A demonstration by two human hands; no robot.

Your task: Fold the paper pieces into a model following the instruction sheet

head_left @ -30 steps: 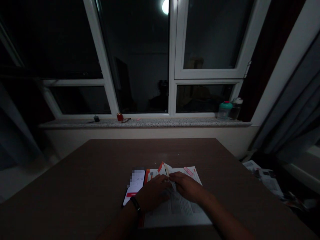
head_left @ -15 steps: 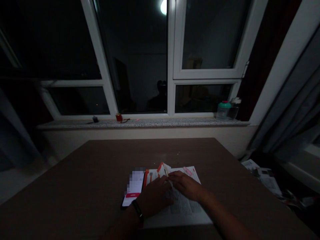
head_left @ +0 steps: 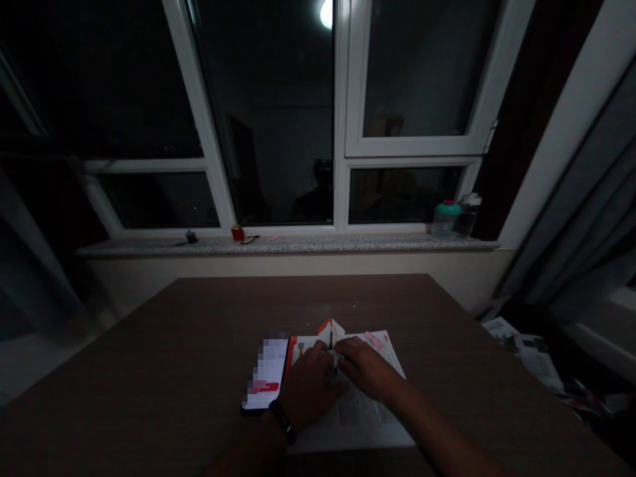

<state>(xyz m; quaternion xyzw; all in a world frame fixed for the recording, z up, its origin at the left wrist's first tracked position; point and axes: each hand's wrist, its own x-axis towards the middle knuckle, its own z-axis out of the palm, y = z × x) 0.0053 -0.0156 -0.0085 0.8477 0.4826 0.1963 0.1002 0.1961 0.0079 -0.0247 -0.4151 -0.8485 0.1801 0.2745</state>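
Observation:
Both hands meet over a printed sheet [head_left: 358, 424] lying on the brown table. Between them stands a small folded paper [head_left: 330, 327], white with an orange-red edge. My left hand [head_left: 313, 384], with a dark band at its wrist, closes its fingers on the paper's left side. From the right, my right hand [head_left: 365, 364] has its fingers together on the paper's other side. The fingers hide the paper's lower part. A lit phone [head_left: 268, 374] lies just left of the sheet. A pink object [head_left: 373, 340] rests on the sheet's upper right.
Beyond the table [head_left: 223, 305] runs a speckled windowsill [head_left: 308, 244]. It bears a red jar [head_left: 238, 233], a small dark item [head_left: 191, 236] and a teal-lidded bottle [head_left: 446, 218] beside a clear one [head_left: 468, 215]. Papers [head_left: 521, 351] lie in a pile right of the table.
The folded paper has shifted slightly right and stands more upright, its two flaps spread apart. My left hand has moved a little right with it, and its fingers are more bent.

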